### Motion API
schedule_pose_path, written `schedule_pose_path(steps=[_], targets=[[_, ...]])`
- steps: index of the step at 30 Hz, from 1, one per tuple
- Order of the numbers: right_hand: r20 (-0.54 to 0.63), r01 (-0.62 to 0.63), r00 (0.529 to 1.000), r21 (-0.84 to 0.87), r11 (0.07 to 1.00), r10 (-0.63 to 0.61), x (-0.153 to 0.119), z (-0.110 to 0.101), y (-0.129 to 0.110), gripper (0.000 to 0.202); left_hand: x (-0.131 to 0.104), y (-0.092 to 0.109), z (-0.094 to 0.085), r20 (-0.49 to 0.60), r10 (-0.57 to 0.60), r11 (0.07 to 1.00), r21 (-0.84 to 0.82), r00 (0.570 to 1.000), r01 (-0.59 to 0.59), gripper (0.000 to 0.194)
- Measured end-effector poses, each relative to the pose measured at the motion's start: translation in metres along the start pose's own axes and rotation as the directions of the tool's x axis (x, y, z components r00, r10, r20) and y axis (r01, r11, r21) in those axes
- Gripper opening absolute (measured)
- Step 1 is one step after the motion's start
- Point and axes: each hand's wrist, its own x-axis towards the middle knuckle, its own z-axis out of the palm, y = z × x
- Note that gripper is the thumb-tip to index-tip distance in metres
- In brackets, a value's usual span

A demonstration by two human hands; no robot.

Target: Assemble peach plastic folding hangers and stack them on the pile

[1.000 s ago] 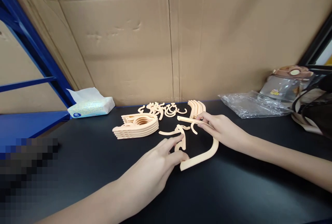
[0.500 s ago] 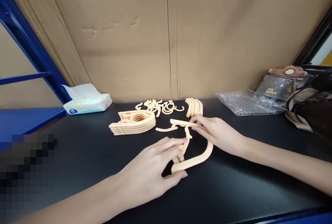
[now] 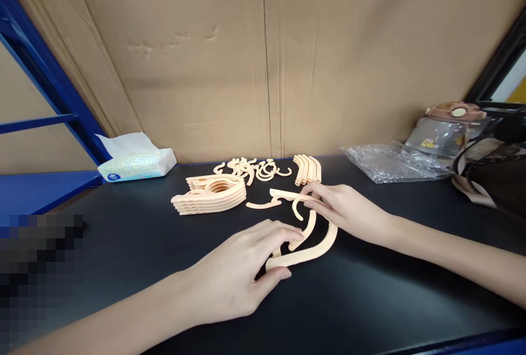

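A peach plastic folding clothes hanger (image 3: 314, 251) lies partly unfolded on the black table, its curved side toward the right. My left hand (image 3: 242, 267) grips its near end, thumb beneath the outer arm and fingertips on a short curved inner arm (image 3: 304, 235). On the far side, my right hand (image 3: 335, 204) pinches the straight far arm (image 3: 285, 194) between thumb and fingers. A small hook (image 3: 297, 210) shows between both hands; whether it is attached cannot be seen. Just left of the far arm lies another curved hook piece (image 3: 261, 205).
A stack of folded hangers (image 3: 211, 201) stands left of centre. Behind it are several loose hooks (image 3: 267, 171) and a row of curved arms (image 3: 308, 170). A tissue pack (image 3: 137, 164) sits back left; a clear plastic bag (image 3: 394, 164), bottle (image 3: 438, 137) and dark bag (image 3: 497, 179) occupy the right.
The left hand has shifted slightly left and lower. The inner arm has turned to the right under its fingertips and now shows apart from the hook. The right hand has barely moved.
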Motion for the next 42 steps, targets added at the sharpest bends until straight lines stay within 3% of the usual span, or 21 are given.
schedule_pose_path(steps=[9,15,22,26,28,31,33,36,39,42], targets=[[0.074,0.048,0.996,0.082,0.996,-0.054,-0.001,-0.001,-0.004,0.016,0.0,-0.009,0.004,-0.033,0.208,0.978,-0.004,0.978,-0.208,0.041],[0.101,0.083,0.992,-0.027,0.996,-0.08,-0.003,0.001,-0.007,0.02,-0.001,-0.01,0.003,-0.007,0.175,0.983,0.051,0.984,-0.175,0.04],[0.101,0.081,0.993,-0.159,0.984,-0.065,-0.005,0.006,-0.002,0.01,0.0,-0.011,0.001,0.048,0.192,0.978,0.073,0.98,-0.195,0.048],[0.11,0.069,0.992,-0.134,0.989,-0.055,-0.006,0.009,-0.005,0.012,0.001,-0.013,-0.001,0.053,0.207,0.969,0.129,0.977,-0.212,0.054],[0.112,0.054,0.993,-0.079,0.995,-0.045,-0.007,0.01,-0.007,0.022,0.002,-0.014,-0.001,-0.011,0.194,0.965,0.182,0.981,-0.189,0.048],[0.115,0.043,0.992,-0.006,0.999,-0.043,-0.008,0.011,-0.008,0.03,0.002,-0.016,0.0,-0.129,0.107,0.958,0.28,0.986,-0.068,0.024],[0.115,0.043,0.992,0.026,0.999,-0.046,-0.008,0.012,-0.009,0.03,0.001,-0.017,0.0,-0.138,0.024,0.958,0.285,0.99,0.017,0.012],[0.127,0.038,0.991,0.085,0.996,-0.049,-0.008,0.013,-0.012,0.03,0.0,-0.019,0.001,-0.122,-0.055,0.967,0.239,0.991,0.083,0.013],[0.164,0.032,0.984,0.182,0.983,-0.062,-0.01,0.013,-0.017,0.027,0.001,-0.019,0.003,-0.134,-0.072,0.973,0.21,0.988,0.099,0.027],[0.198,0.067,0.973,0.259,0.963,-0.121,-0.015,0.013,-0.025,0.017,0.002,-0.013,0.003,-0.142,-0.124,0.977,0.157,0.982,0.146,0.017]])
